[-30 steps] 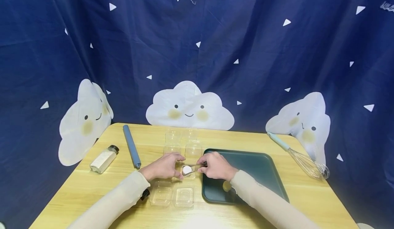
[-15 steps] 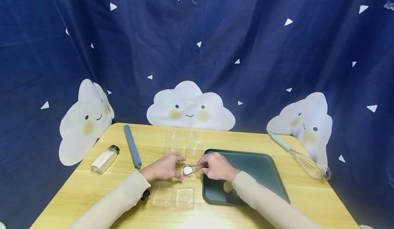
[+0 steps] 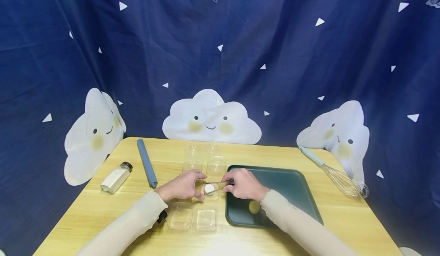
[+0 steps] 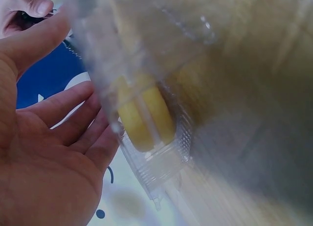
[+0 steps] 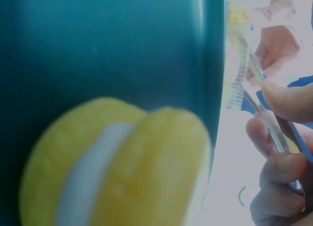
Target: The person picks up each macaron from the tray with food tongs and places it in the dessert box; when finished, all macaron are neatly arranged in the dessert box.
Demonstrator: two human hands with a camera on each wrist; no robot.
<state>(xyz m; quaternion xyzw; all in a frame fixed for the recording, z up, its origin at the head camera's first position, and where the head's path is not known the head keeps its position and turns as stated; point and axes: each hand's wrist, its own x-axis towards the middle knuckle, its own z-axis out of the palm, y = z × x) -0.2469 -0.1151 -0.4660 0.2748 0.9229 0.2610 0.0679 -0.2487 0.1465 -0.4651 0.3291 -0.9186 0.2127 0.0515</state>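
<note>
Right hand (image 3: 245, 184), pinching slim metal tongs (image 5: 266, 119), edges rightward, apparently seating yellow-and-white cake (image 4: 134, 123) in clear plastic box (image 4: 166, 167), left hand (image 3: 183, 186) loosely spread, release needing steadiness.

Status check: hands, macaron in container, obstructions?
Right hand gripping tongs; left hand at clear container. Yellow macaron inside, white filling. Green tray alongside; no obstruction visible.

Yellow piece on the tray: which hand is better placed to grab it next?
Right, probably: the right hand grips the tongs nearer the tray and yellow piece; the left hand is farther.
</note>
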